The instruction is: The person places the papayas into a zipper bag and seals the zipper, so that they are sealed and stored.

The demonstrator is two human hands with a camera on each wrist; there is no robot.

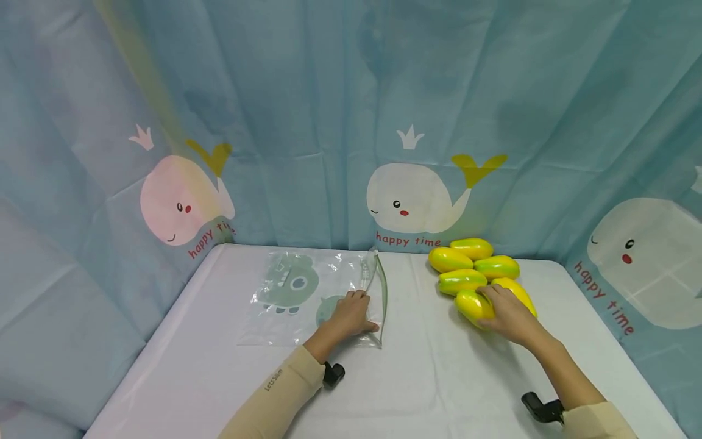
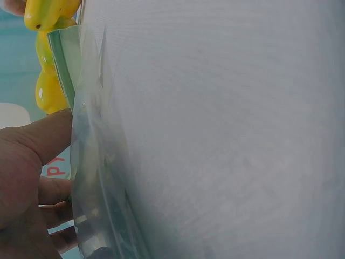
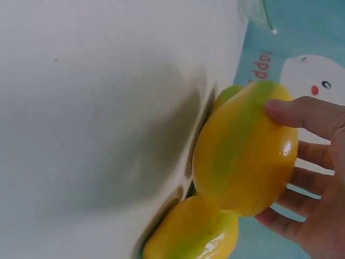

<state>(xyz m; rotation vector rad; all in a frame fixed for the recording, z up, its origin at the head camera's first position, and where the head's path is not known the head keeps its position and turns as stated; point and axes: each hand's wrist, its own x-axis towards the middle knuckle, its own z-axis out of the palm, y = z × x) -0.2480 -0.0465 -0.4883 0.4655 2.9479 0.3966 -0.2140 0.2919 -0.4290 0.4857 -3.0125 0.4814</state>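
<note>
In the head view my left hand (image 1: 349, 315) rests on a clear zip bag (image 1: 296, 332) with green printed figures, lying flat on the table. Its thumb lies near the bag's green-edged opening, and the left wrist view shows the fingers (image 2: 55, 190) fairly straight against the plastic (image 2: 89, 162). On the right, my right hand (image 1: 510, 314) grips a glossy yellow-green papaya (image 1: 473, 306), the nearest of a cluster. The right wrist view has the thumb on one side of this papaya (image 3: 242, 156) and the other fingers curved behind it. Where those fingertips end is hidden.
Several more papayas (image 1: 460, 280) lie close together behind and beside the held one, near the table's back edge. A white cloth covers the table (image 1: 406, 390). Blue curtains (image 1: 307, 122) with printed whales hang around the back and sides.
</note>
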